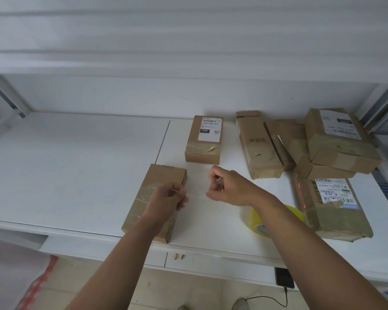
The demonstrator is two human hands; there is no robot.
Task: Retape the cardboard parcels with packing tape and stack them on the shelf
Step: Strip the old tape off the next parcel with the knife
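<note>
Currently | we pinch a clear tape strip (196, 194) taut between left hand (169, 198) and right hand (222, 186), keeping it wrinkle-free | parcel (157, 198) lies under left hand on shelf (76, 164) | tape roll (258, 222) parked nearby

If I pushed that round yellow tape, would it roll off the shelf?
Probably not right away. The yellow tape roll seems to lie flat on the white shelf, so a push would likely make it slide. Tipped onto its edge, its round shape would probably roll. It sits near the front edge, partly behind the right forearm, so a hard shove might send it off.
</note>
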